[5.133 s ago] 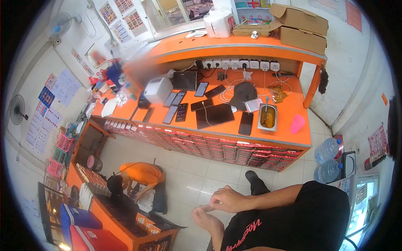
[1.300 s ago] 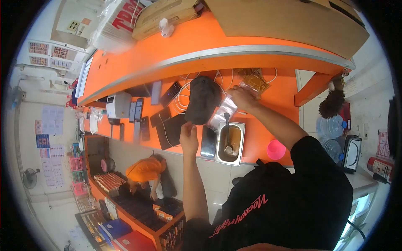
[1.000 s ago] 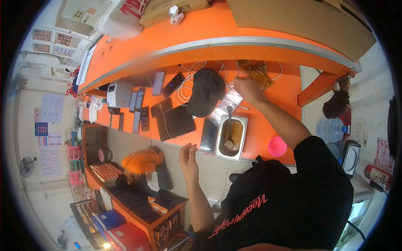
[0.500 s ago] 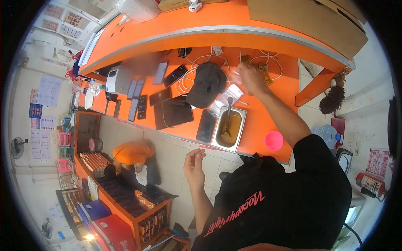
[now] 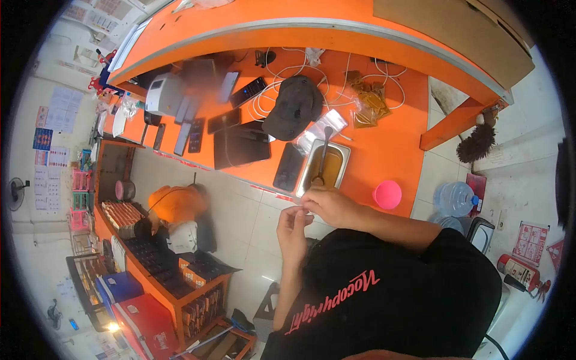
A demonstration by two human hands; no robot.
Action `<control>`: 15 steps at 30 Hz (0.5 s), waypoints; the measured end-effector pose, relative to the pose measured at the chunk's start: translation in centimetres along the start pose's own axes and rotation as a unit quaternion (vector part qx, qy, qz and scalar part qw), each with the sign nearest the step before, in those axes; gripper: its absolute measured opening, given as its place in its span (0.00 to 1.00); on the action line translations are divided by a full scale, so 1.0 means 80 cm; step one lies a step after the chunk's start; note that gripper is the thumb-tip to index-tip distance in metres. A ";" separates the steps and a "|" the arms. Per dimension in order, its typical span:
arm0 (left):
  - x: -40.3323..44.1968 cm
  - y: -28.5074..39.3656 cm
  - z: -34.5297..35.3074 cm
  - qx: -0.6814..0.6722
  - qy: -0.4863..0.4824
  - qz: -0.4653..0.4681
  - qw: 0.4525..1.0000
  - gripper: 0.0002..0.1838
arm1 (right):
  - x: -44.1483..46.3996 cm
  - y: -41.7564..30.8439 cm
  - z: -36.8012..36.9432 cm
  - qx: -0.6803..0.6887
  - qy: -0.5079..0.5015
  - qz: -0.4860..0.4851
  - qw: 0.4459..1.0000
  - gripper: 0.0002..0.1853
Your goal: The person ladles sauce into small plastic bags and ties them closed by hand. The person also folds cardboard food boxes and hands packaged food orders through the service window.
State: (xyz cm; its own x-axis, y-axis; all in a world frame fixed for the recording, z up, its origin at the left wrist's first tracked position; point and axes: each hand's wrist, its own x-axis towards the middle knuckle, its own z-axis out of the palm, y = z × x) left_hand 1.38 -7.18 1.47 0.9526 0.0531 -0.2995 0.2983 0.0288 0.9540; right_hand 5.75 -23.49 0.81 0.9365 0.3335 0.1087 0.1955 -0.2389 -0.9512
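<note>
My left hand and my right hand meet just in front of the counter edge, fingertips pinched close together. Whatever lies between the fingers is too small or hidden to make out. Right behind them a steel pan holds amber liquid, with a dark ladle leaning in it. Clear plastic bags lie flat behind the pan. Farther back is a pile of small bags filled with amber liquid. A pink cup stands right of the pan.
A black cap, a dark phone, a black tablet and white cables lie on the orange counter. A raised shelf crosses above. A person in orange bends at another counter on the left.
My right hand has come back from the pile of filled bags to meet my left hand near the counter edge. The filled bags now show uncovered. The camera view has shifted slightly.
</note>
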 end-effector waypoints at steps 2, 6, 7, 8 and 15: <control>-0.001 -0.009 -0.005 0.006 0.017 0.002 1.000 0.10 | -0.001 0.008 0.005 0.004 -0.009 -0.009 1.000 0.07; -0.003 -0.016 -0.009 -0.011 0.022 0.007 1.000 0.11 | -0.002 0.018 0.010 -0.001 -0.001 -0.036 0.999 0.07; -0.004 -0.016 -0.009 -0.012 0.020 0.005 1.000 0.11 | -0.001 0.013 0.009 0.000 -0.004 -0.038 0.999 0.07; -0.005 -0.016 -0.009 -0.012 0.024 0.006 1.000 0.11 | -0.002 0.006 0.006 -0.033 -0.023 -0.010 0.999 0.06; -0.008 -0.018 -0.012 0.029 0.042 -0.018 0.999 0.12 | 0.001 -0.009 0.011 -0.135 -0.046 -0.017 0.990 0.07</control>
State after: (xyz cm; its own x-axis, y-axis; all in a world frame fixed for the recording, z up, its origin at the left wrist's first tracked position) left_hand 0.30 -6.30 0.27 0.9337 0.1368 -0.3310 0.3373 -0.0246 0.9411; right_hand 5.44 -22.46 1.26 0.9000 0.4243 0.1001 0.3085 -0.4577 -0.8339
